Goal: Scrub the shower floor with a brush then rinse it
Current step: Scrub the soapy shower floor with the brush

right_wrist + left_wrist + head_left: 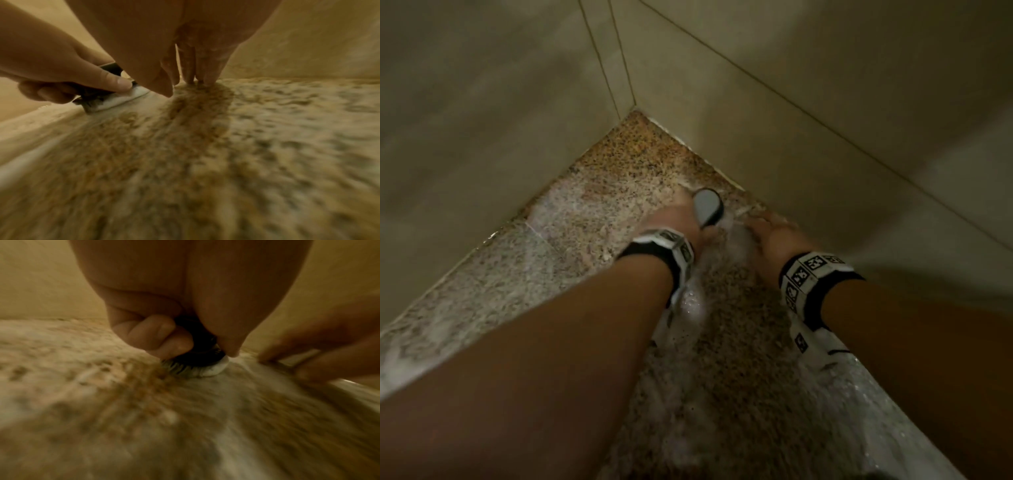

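My left hand [676,219] grips a hand shower head [709,205] with a grey back and black rim, held low over the speckled granite shower floor [585,226] near the corner. In the left wrist view my curled fingers [156,335] wrap its black body [197,356], its pale face pointing down at the floor. White foamy water [688,308] runs back across the floor between my arms. Just to the right, my right hand [774,236] lies with straight fingers, the fingertips [197,79] touching the wet floor. In the right wrist view the shower head [117,99] is at the left.
Beige tiled walls [482,120] close in on the left and right [859,85] and meet at the corner [635,109] just beyond my hands. A pale wet edge [893,411] runs along the floor's right side. Both wrist views are blurred.
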Motion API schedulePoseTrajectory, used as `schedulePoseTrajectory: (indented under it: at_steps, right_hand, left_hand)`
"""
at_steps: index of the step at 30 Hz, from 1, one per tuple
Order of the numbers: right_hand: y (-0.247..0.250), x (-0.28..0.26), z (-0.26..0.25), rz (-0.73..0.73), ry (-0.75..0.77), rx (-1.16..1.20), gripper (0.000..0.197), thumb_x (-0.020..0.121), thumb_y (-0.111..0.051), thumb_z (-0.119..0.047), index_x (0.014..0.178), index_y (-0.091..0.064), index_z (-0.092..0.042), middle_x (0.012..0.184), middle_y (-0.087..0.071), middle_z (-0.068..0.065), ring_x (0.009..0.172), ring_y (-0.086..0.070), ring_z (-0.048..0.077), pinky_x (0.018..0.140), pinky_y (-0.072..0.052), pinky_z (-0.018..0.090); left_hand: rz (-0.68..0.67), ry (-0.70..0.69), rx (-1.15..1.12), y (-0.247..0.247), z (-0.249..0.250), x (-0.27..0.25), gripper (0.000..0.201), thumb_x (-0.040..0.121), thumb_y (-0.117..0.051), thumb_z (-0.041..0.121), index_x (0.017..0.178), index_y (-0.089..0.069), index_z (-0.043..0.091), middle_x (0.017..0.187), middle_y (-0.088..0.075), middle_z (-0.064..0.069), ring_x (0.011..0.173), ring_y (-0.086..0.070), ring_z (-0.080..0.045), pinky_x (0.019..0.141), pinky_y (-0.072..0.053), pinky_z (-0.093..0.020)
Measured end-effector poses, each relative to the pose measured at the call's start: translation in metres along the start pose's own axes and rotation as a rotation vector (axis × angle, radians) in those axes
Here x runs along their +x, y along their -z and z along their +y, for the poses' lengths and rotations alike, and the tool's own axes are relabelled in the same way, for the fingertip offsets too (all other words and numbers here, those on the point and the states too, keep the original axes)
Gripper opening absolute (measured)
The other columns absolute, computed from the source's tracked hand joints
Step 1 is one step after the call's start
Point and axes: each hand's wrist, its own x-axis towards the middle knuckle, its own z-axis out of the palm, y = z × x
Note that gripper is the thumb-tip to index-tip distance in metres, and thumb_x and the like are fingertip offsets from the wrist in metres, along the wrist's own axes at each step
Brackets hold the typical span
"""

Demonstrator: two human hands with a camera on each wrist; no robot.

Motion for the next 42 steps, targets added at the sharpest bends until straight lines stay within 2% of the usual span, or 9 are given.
schedulePoseTrajectory:
  at_steps: [3, 8, 12, 18, 21, 26, 30, 39, 42]
  right_hand:
    - [0.003, -0.003, 0.005, -0.028, -0.043, 0.009, 0.069, 0.099, -0.055, -0.032, 0.159, -0.022, -0.026, 0.167, -0.014, 0.001, 0.149, -0.022, 0.033, 0.120, -0.028, 0.045]
    - [-0.003, -0.004, 0.006, -0.037, -0.065, 0.015, 0.066, 0.102, -0.048, -0.029, 0.160, -0.017, -0.029, 0.169, -0.004, -0.003, 0.153, -0.013, 0.031, 0.122, -0.023, 0.046]
    - [-0.009, -0.010, 0.003, -0.045, -0.019, -0.017, 0.061, 0.103, -0.049, -0.032, 0.159, -0.024, -0.032, 0.168, 0.000, -0.005, 0.153, -0.012, 0.030, 0.123, -0.022, 0.045]
    - [-0.006, 0.000, -0.014, -0.007, 0.042, -0.059, 0.049, 0.104, -0.047, -0.033, 0.152, -0.037, -0.034, 0.168, -0.003, -0.006, 0.149, -0.025, 0.031, 0.118, -0.032, 0.047]
    - [-0.002, 0.002, -0.022, -0.025, 0.041, -0.074, 0.054, 0.102, -0.049, -0.027, 0.154, -0.034, -0.031, 0.168, -0.005, -0.002, 0.151, -0.018, 0.031, 0.121, -0.027, 0.045]
    - [0.012, 0.001, -0.027, -0.004, -0.030, -0.071, 0.053, 0.103, -0.050, -0.024, 0.154, -0.036, -0.024, 0.166, -0.014, 0.004, 0.150, -0.020, 0.031, 0.118, -0.032, 0.042]
    - [0.025, 0.001, -0.027, 0.098, -0.146, 0.186, 0.046, 0.104, -0.047, -0.028, 0.150, -0.045, -0.028, 0.157, -0.038, 0.009, 0.133, -0.047, 0.034, 0.101, -0.044, 0.035]
    - [0.038, -0.024, -0.017, 0.010, -0.168, 0.009, 0.038, 0.105, -0.039, -0.023, 0.133, -0.062, -0.013, 0.136, -0.059, 0.014, 0.109, -0.058, 0.034, 0.088, -0.047, 0.035]
    - [0.030, -0.026, -0.005, -0.014, -0.172, -0.026, 0.031, 0.104, -0.040, -0.020, 0.120, -0.064, -0.008, 0.121, -0.064, 0.014, 0.097, -0.057, 0.033, 0.079, -0.044, 0.032]
  left_hand:
    - [-0.035, 0.008, -0.027, -0.019, 0.020, -0.019, 0.051, 0.094, -0.061, 0.056, 0.114, -0.031, 0.020, 0.083, -0.059, -0.007, 0.068, -0.061, -0.028, 0.059, -0.055, -0.041]
    - [0.086, 0.047, 0.002, -0.012, -0.021, -0.008, 0.067, 0.093, -0.055, 0.064, 0.134, -0.035, 0.014, 0.091, -0.062, -0.008, 0.075, -0.064, -0.029, 0.065, -0.055, -0.040]
    - [0.168, 0.157, -0.015, 0.006, -0.084, -0.001, 0.086, 0.090, -0.058, 0.068, 0.148, -0.033, 0.010, 0.131, -0.061, -0.020, 0.107, -0.064, -0.040, 0.080, -0.053, -0.044]
    - [0.155, 0.300, 0.056, 0.019, -0.139, -0.017, 0.089, 0.089, -0.053, 0.074, 0.142, -0.040, 0.004, 0.123, -0.062, -0.023, 0.088, -0.061, -0.039, 0.066, -0.047, -0.039]
    - [0.121, 0.225, 0.088, 0.006, -0.120, -0.031, 0.090, 0.089, -0.050, 0.077, 0.143, -0.038, 0.005, 0.123, -0.063, -0.021, 0.095, -0.064, -0.040, 0.069, -0.049, -0.040]
    - [0.101, 0.038, 0.196, -0.011, -0.071, -0.050, 0.083, 0.087, -0.047, 0.080, 0.132, -0.041, 0.010, 0.094, -0.061, -0.010, 0.074, -0.059, -0.031, 0.059, -0.045, -0.034]
    - [0.077, -0.097, 0.295, -0.029, -0.039, -0.064, 0.071, 0.091, -0.047, 0.075, 0.122, -0.041, 0.012, 0.077, -0.059, -0.003, 0.060, -0.059, -0.025, 0.049, -0.043, -0.030]
    - [0.032, -0.129, 0.218, -0.030, 0.007, -0.043, 0.065, 0.093, -0.056, 0.064, 0.130, -0.039, 0.015, 0.080, -0.056, -0.004, 0.069, -0.059, -0.028, 0.064, -0.055, -0.040]
    - [0.028, -0.144, 0.161, -0.030, 0.022, -0.037, 0.061, 0.094, -0.056, 0.062, 0.130, -0.040, 0.015, 0.080, -0.055, -0.004, 0.065, -0.055, -0.025, 0.055, -0.045, -0.034]
